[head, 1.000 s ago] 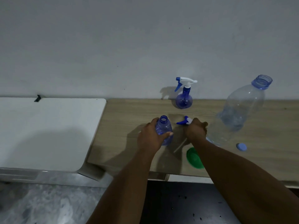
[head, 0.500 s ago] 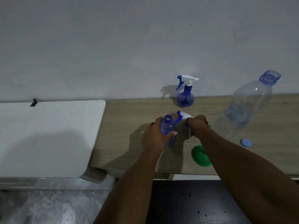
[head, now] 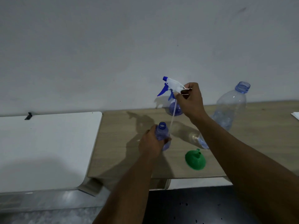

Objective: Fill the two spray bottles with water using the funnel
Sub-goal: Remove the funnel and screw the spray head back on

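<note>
left hand [head: 152, 143] is gripping the spray bottle [head: 161, 132] round its body, neck open, bottle standing on the table [head: 121, 151]. right hand [head: 191, 99] is pinching the spray head [head: 173, 85] in curled fingers, holding it up above the bottle; dip tube [head: 172, 120] is hanging down to just beside the neck. second spray bottle [head: 176, 109] is standing at the wall, partly hidden behind the right hand. funnel [head: 195, 160] is lying mouth-down near the front edge, big bottle [head: 229, 107] standing uncapped at right

Bare table [head: 116, 135] shows centre-left, between the white surface [head: 48, 151] and the held bottle [head: 161, 131]. Right of centre, the green funnel [head: 195, 160], large bottle [head: 229, 107] and far spray bottle [head: 178, 109] crowd the way.
</note>
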Tool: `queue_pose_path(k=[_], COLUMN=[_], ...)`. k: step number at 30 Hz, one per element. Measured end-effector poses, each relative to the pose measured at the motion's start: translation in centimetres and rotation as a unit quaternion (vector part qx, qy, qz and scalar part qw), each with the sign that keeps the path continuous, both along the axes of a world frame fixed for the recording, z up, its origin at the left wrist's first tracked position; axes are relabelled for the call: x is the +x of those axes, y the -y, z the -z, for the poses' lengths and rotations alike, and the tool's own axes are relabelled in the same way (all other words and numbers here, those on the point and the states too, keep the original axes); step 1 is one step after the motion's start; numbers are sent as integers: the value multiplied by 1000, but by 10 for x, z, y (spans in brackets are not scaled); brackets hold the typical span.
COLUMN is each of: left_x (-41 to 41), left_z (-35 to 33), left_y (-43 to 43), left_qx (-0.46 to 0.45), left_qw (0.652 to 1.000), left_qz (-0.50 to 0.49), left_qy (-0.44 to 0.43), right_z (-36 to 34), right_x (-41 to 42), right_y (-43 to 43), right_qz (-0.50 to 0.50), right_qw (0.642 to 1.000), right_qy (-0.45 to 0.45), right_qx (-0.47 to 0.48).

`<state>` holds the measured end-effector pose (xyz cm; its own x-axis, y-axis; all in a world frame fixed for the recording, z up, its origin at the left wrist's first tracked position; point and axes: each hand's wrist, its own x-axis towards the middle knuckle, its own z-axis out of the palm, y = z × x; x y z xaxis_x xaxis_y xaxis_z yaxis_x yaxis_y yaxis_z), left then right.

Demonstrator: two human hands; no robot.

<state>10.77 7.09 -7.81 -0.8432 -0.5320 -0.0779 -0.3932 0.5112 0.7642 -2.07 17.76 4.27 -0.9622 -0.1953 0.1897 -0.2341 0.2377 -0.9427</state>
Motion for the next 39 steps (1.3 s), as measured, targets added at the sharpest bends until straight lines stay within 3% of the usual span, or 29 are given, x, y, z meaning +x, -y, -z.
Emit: queue_pose_path(k=[3,11,28,33,39], left_x=[-1,2,4,1,1], left_z=[0,-5,-10,-11,-7], left_y=[0,2,-1,2,2], left_qx=[43,27,72,75,35], left_qw=[999,999,997,997,999], left_qz=[11,25,3,18,15], left_qy=[-3,-5,-15,23,15], right_z=[-25,-46,63,56,37], right_x=[12,32,51,46,35], right_y=[3,15,-1,-5,15], right_qz=[-16,-50,-120,-159,-249], right_qw=[999,992,984,954,880], right_qy=[-48,-111,-56,-96,-152], right_qx=[-19,-14,116,237,376])
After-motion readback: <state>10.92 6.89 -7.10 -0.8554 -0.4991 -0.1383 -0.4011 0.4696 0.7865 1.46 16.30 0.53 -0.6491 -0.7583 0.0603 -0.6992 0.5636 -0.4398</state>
